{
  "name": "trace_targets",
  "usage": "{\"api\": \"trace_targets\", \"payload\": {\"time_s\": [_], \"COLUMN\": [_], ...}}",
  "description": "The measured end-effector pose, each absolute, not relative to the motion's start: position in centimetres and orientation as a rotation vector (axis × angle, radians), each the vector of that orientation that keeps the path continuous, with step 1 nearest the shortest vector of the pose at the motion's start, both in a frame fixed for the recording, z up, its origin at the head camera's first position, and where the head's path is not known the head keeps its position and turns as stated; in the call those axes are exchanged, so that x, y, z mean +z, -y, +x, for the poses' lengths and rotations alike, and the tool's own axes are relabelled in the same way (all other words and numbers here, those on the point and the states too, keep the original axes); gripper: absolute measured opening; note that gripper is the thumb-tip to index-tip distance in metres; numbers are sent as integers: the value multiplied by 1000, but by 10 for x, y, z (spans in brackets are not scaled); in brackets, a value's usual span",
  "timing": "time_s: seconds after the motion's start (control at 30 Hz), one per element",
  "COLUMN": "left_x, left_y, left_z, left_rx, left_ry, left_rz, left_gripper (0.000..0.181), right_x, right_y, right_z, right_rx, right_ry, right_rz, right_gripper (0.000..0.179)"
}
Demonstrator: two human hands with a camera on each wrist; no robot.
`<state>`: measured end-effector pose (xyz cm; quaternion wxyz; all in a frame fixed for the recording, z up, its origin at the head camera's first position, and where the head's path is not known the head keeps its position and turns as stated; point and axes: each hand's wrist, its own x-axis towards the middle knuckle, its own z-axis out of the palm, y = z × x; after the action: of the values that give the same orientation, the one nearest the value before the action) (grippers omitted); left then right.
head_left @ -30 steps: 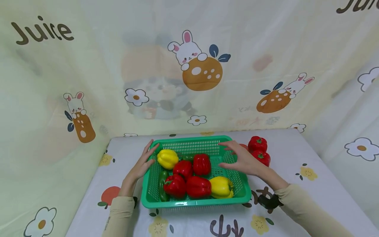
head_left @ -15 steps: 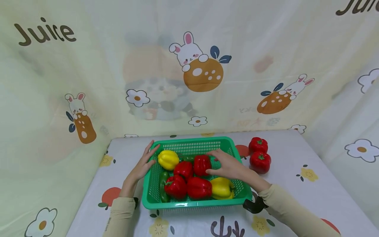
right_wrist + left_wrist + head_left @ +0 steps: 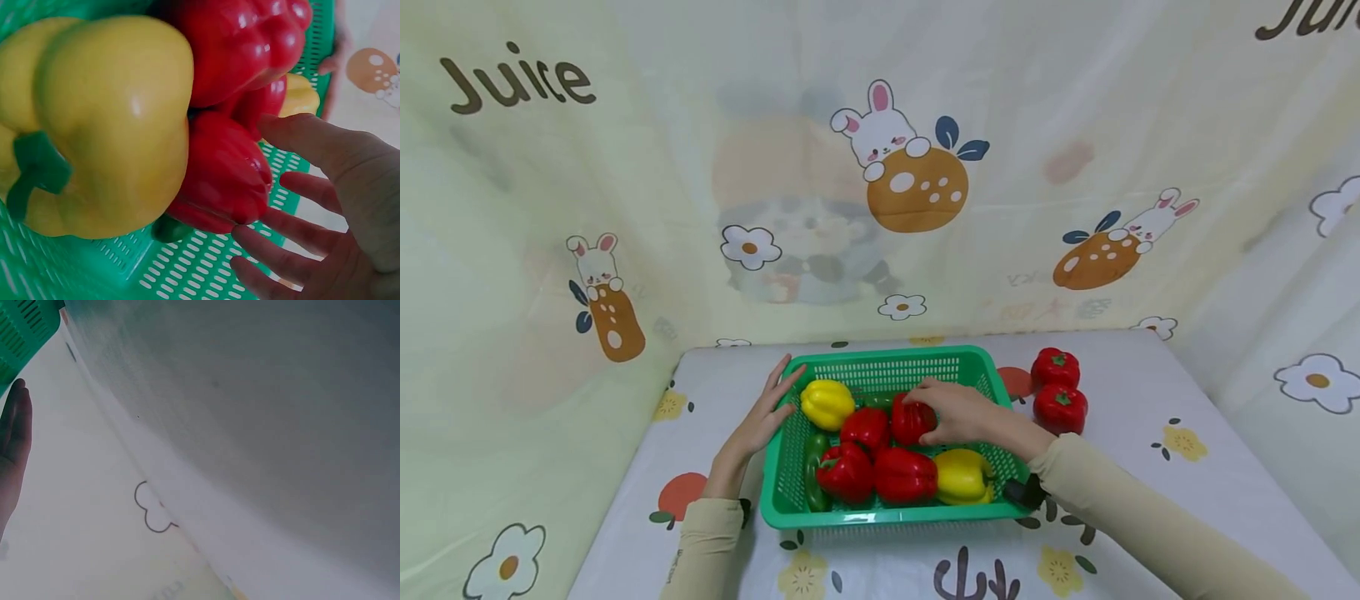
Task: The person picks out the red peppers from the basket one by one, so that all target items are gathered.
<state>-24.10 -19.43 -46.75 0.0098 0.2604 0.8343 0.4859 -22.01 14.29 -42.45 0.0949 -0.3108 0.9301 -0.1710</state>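
In the head view a green plastic basket holds several red and yellow bell peppers. My right hand reaches inside it, thumb and fingers around a red bell pepper near the middle. The right wrist view has that red bell pepper between the thumb above and the fingertips below, beside a large yellow bell pepper. My left hand rests at the basket's left rim with straight fingers. In the left wrist view, part of the left hand shows beside the basket corner.
Two red bell peppers stand on the table right of the basket. Inside it lie a yellow bell pepper at back left, another yellow bell pepper at front right and a cucumber along the left wall. A printed curtain hangs behind.
My right hand has moved left from above the basket's right side and closed around the red bell pepper. The left hand has stayed at the rim.
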Motion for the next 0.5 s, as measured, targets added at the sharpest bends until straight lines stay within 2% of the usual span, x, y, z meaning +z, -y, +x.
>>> {"api": "trace_targets", "payload": {"time_s": [0.5], "left_x": [-469], "left_y": [196], "left_z": [-243], "left_rx": [1512], "left_ry": [-2604], "left_rz": [818], "left_gripper": [58], "right_x": [-443], "right_y": [-132], "right_z": [-238], "right_rx": [-392], "right_ry": [-2759], "right_rz": [-863], "right_gripper": [66]}}
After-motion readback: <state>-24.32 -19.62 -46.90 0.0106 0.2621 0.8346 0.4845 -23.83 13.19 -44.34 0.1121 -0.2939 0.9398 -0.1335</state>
